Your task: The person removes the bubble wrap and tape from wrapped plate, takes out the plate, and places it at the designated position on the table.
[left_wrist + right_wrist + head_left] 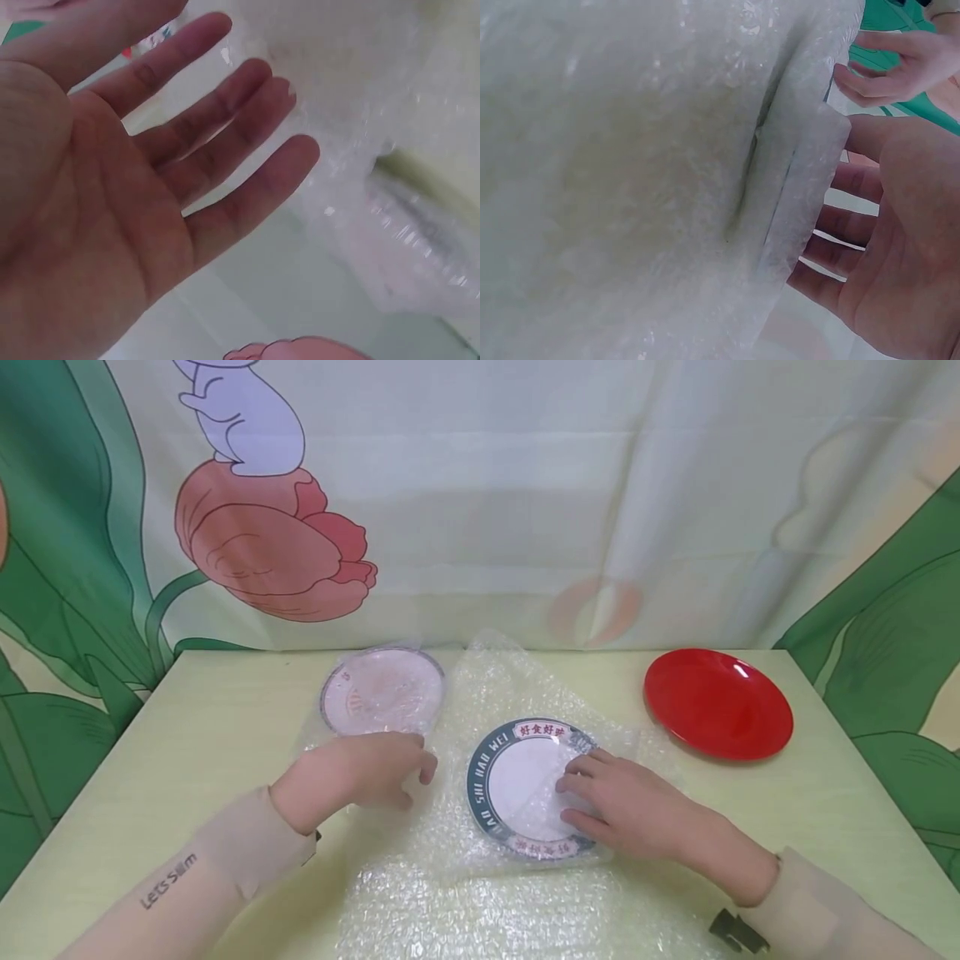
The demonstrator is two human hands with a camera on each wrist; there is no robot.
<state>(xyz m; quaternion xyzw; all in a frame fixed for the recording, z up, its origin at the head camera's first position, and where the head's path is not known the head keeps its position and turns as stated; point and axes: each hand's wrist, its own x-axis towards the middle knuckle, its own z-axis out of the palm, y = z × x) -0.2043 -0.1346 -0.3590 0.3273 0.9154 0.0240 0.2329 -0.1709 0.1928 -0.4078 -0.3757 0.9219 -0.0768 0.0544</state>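
A white plate (517, 777) with a dark green lettered rim lies on a large sheet of bubble wrap (480, 902). Part of the wrap is folded over the plate's right side. My right hand (637, 802) rests its fingers on that folded part; the right wrist view shows them fairly straight along the flap's edge (802, 202). My left hand (367, 768) hovers left of the plate, fingers loosely bent and holding nothing. Beyond it lies a second white plate (386, 689) with a thin dark rim, covered in clear wrap.
A glossy red plate (716, 702) lies uncovered at the table's back right. The pale yellow-green table (195, 718) ends at the back against a printed curtain (480, 527) with a flower and leaves.
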